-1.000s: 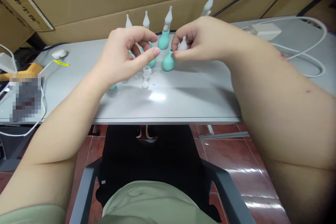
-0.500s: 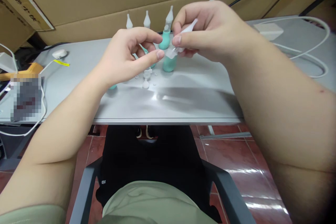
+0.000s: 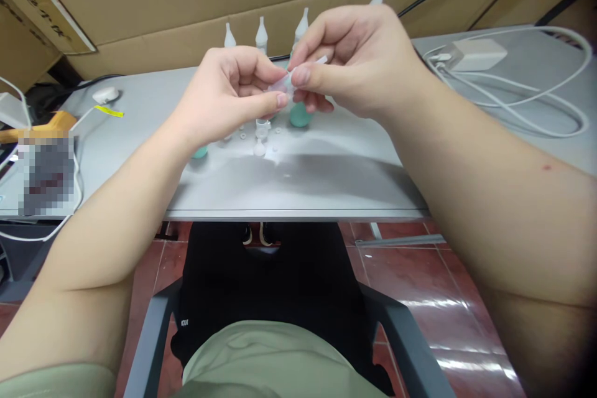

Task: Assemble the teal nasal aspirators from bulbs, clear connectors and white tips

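Over the table, my left hand (image 3: pixel 224 87) and my right hand (image 3: pixel 357 59) meet at a small translucent plastic nozzle piece (image 3: pixel 285 82). My left thumb and fingers pinch its left end. My right thumb and forefinger close on its other end, and a narrow white tip (image 3: pixel 321 60) pokes out above the right thumb. Fingers cover most of the piece. Just below the right fingers stands a teal rubber bulb (image 3: pixel 300 115). Another teal bulb (image 3: pixel 199 152) shows partly under my left wrist. Small clear plastic parts (image 3: pixel 260 146) lie on the table below the hands.
Behind the hands stand several upright white nozzle tips (image 3: pixel 262 31) near the cardboard wall (image 3: pixel 186 0). A white adapter (image 3: pixel 473 55) with a coiled cable lies at the right. A yellow-orange tool (image 3: pixel 41 127) and white cables are on the left of the grey table (image 3: pixel 298 193).
My right hand has moved left with the nozzle piece and turned it lower. My left fingers, apart from it before, now pinch its near end.
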A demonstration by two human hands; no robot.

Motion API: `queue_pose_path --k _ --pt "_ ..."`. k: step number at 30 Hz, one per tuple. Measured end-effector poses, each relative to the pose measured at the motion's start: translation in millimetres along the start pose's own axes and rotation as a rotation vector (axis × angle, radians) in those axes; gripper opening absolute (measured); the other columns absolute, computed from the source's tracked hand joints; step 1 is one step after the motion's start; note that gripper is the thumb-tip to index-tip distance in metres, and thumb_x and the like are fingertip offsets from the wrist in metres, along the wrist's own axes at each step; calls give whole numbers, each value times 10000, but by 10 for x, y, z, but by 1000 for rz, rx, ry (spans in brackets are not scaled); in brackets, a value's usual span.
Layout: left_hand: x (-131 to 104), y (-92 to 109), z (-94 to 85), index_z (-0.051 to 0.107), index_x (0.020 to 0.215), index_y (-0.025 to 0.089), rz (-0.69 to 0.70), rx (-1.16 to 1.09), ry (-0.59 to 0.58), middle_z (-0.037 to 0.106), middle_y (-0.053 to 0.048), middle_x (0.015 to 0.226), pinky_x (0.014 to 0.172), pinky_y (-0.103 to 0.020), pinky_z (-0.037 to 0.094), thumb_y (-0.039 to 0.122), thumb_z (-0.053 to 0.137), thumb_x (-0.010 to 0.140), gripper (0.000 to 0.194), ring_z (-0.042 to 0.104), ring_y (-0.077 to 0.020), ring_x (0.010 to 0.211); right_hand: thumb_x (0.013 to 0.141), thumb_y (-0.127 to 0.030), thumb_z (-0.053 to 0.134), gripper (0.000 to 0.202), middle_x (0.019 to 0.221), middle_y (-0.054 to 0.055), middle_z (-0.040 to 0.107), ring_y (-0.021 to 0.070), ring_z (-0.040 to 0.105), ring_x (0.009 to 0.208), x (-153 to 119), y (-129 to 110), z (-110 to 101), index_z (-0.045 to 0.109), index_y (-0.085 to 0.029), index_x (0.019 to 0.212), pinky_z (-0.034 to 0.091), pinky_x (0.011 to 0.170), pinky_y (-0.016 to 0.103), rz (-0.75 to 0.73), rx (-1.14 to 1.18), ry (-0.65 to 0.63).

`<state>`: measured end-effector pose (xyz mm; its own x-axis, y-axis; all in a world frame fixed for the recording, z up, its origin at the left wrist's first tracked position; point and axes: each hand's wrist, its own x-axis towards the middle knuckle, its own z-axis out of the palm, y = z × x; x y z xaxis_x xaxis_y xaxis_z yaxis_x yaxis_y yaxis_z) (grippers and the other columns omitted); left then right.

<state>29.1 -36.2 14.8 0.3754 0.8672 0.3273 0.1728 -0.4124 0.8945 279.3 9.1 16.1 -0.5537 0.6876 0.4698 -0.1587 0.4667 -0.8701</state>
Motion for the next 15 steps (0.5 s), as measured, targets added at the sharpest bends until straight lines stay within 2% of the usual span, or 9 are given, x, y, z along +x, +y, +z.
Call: queue_pose_path --k 2,4,6,9,12,15 --pt "-34 31 -7 901 1033 290 -40 31 10 957 -74 1125 1020 -637 819 567 1243 805 496 908 -367 1086 822 -494 1286 569 758 -22 837 123 761 592 1 24 2 799 -213 904 567 458 207 -18 12 -16" --pt "-70 72 -9 920 1115 223 -104 63 -9 948 -116 1133 1027 -584 821 633 1178 942 514 912 -343 1080 856 -504 1270 577 793 -26 850 112 777 617 2 58 -5 776 -207 893 602 484 199 -40 14 -40" --pt "-90 101 -11 928 1121 175 -129 70 -45 920 -118 1069 977 -519 816 627 1139 1017 510 903 -299 985 878 -538 1256 583 810 -24 856 103 776 623 5 84 -17 781 -201 893 617 494 198 -45 7 -69" --pt "-90 106 -21 928 1050 173 -109 53 -87 895 -93 1026 917 -460 802 559 1147 1026 445 880 -255 888 871 -613 1250 626 788 -16 852 112 770 599 12 92 -36 777 -203 880 605 465 205 -15 28 -113" --pt "-94 104 -32 903 1005 180 -99 41 -95 905 -99 1066 963 -457 802 537 1171 1006 446 903 -279 971 957 -469 1206 527 810 -16 870 109 771 592 19 72 -48 752 -209 890 588 451 203 42 100 -156" --pt "-123 140 -41 910 1073 156 -114 44 -88 924 -139 1143 1065 -505 796 515 1175 1012 450 918 -333 1109 1004 -341 1136 422 833 -56 882 92 770 596 14 26 -72 746 -218 898 575 454 185 73 175 -182"
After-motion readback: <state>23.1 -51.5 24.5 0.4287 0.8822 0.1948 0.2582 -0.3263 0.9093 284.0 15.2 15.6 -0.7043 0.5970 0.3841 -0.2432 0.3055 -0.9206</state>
